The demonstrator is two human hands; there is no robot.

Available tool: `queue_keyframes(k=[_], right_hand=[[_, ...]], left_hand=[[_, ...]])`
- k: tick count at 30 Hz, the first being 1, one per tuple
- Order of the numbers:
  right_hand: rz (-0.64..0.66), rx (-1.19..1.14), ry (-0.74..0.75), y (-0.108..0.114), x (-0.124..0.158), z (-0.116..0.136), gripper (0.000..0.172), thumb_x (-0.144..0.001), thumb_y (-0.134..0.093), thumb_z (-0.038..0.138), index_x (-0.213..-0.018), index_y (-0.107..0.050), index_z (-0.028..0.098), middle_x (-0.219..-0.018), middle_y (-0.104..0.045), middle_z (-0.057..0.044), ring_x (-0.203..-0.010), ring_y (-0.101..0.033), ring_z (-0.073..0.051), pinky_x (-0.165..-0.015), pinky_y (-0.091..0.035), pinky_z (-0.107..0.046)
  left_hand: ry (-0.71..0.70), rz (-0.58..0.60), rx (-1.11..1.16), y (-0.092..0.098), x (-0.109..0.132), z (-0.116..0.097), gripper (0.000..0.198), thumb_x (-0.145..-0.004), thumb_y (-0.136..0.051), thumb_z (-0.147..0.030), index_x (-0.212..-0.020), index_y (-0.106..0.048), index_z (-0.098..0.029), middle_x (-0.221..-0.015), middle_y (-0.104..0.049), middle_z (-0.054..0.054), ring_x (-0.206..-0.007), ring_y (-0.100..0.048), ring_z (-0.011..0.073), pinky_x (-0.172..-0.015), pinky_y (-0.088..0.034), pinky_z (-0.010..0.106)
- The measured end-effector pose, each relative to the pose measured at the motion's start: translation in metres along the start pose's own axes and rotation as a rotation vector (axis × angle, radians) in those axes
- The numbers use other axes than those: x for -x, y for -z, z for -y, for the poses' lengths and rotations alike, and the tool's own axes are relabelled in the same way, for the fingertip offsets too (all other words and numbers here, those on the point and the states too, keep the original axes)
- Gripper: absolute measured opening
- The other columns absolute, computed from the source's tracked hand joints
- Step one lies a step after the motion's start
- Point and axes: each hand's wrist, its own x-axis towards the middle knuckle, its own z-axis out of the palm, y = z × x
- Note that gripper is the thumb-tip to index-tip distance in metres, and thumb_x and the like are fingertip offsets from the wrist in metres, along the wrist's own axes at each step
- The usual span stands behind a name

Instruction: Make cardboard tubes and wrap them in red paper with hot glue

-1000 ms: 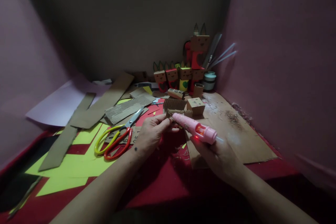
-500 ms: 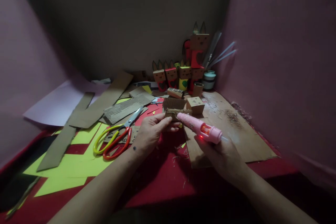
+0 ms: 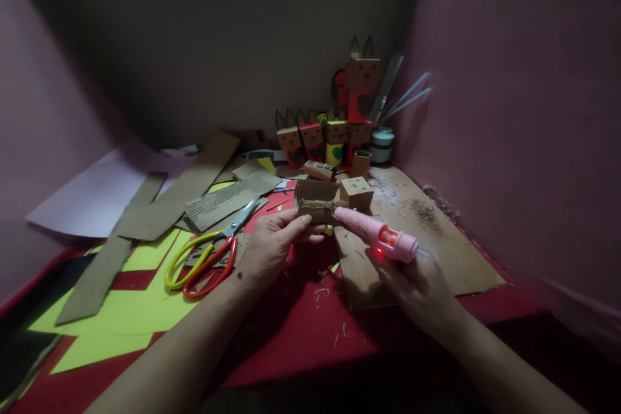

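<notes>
Between the thumb and fingers of my left hand point(image 3: 274, 242) is a piece of cardboard point(image 3: 317, 211), held by its left end. A pink glue gun point(image 3: 376, 233) with a lit red light is gripped in my right hand point(image 3: 417, 288). Its nozzle is at the cardboard's upper edge, toward the right end; I cannot tell whether it touches. Just behind stands a corrugated cardboard piece point(image 3: 317, 191). To its right sits a small cardboard box point(image 3: 356, 192) with marks on top. The fingers under the glue gun are partly hidden.
Scissors point(image 3: 233, 226) with yellow and red handles lie left of my left hand. Cardboard strips point(image 3: 179, 187) and yellow paper point(image 3: 130, 304) cover the left side. Several box figures point(image 3: 334, 142) and a teal pot point(image 3: 381, 144) stand at the back. A wooden board point(image 3: 436, 239) lies on the right.
The glue gun's nozzle has moved right along the cardboard's edge. The whole view has shifted slightly, so the things on the table appear a little farther left.
</notes>
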Motion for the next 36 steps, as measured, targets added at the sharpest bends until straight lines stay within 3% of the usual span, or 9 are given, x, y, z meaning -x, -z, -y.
queue_keyframes(k=[11,15,24,29,36], right_hand=[[-0.017,-0.038,-0.058,0.006,0.0,0.007,0.045,-0.092,-0.051,0.024,-0.136,-0.056,0.026,-0.136,-0.06,-0.004,-0.13,-0.051,-0.028,-0.111,-0.042,-0.048],[-0.034,-0.037,-0.073,0.009,0.001,0.005,0.043,-0.092,-0.052,0.025,-0.135,-0.057,0.027,-0.136,-0.059,-0.004,-0.13,-0.051,-0.029,-0.111,-0.042,-0.049],[-0.091,0.002,-0.111,0.01,0.004,0.007,0.039,-0.091,-0.054,0.022,-0.129,-0.062,0.025,-0.121,-0.068,-0.008,-0.117,-0.061,-0.03,-0.097,-0.055,-0.047],[-0.103,0.004,-0.109,0.012,0.005,0.005,0.04,-0.091,-0.054,0.022,-0.13,-0.061,0.024,-0.12,-0.069,-0.008,-0.119,-0.06,-0.03,-0.098,-0.054,-0.046],[-0.093,0.017,-0.098,0.012,0.004,0.005,0.041,-0.09,-0.053,0.025,-0.13,-0.061,0.033,-0.124,-0.066,-0.004,-0.121,-0.058,-0.034,-0.096,-0.054,-0.053]], left_hand=[[0.029,-0.042,0.007,0.002,0.0,-0.003,0.025,-0.086,-0.064,-0.024,-0.106,-0.073,-0.012,-0.096,-0.077,0.011,-0.076,-0.072,0.0147,-0.071,-0.058,0.021],[0.027,-0.031,0.019,0.003,0.0,-0.002,0.027,-0.085,-0.066,-0.026,-0.106,-0.073,-0.011,-0.099,-0.077,0.012,-0.08,-0.073,0.0169,-0.075,-0.058,0.023],[0.017,-0.058,0.018,0.0,0.001,-0.003,0.028,-0.086,-0.064,-0.027,-0.109,-0.072,-0.012,-0.109,-0.074,0.012,-0.094,-0.072,0.0223,-0.078,-0.059,0.026],[0.022,-0.072,0.032,0.0,0.001,-0.001,0.028,-0.086,-0.065,-0.027,-0.108,-0.073,-0.012,-0.106,-0.075,0.012,-0.09,-0.072,0.0217,-0.077,-0.059,0.028],[0.032,-0.105,0.018,-0.001,0.002,-0.003,0.028,-0.085,-0.065,-0.028,-0.107,-0.073,-0.012,-0.102,-0.076,0.013,-0.087,-0.073,0.0217,-0.075,-0.059,0.028]])
